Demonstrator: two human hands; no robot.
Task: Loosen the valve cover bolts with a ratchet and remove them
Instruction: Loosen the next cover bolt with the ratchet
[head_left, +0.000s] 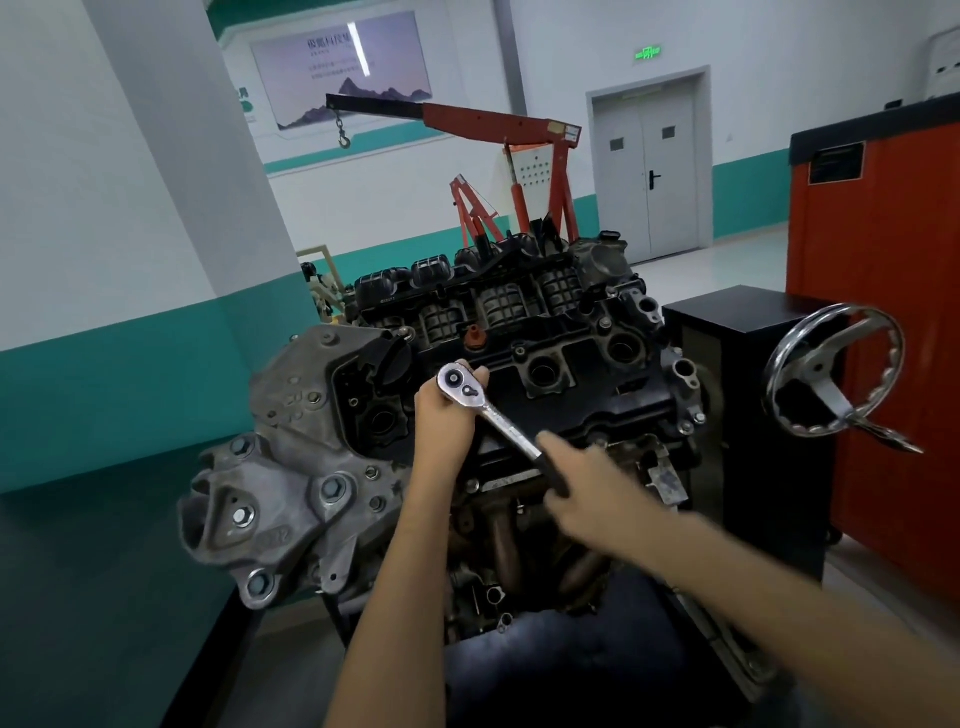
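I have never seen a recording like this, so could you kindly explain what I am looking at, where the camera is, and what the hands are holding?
There is no robot here. The single picture comes from a camera worn on a person's head, looking forward and down at their own bare arms. In front of them is an engine with a black valve cover on top. The left hand grips the round head of a ratchet over the cover. The right hand, blurred, holds the ratchet's black handle. To the right is a chrome handwheel. Further back stand a red engine hoist and a red cabinet.
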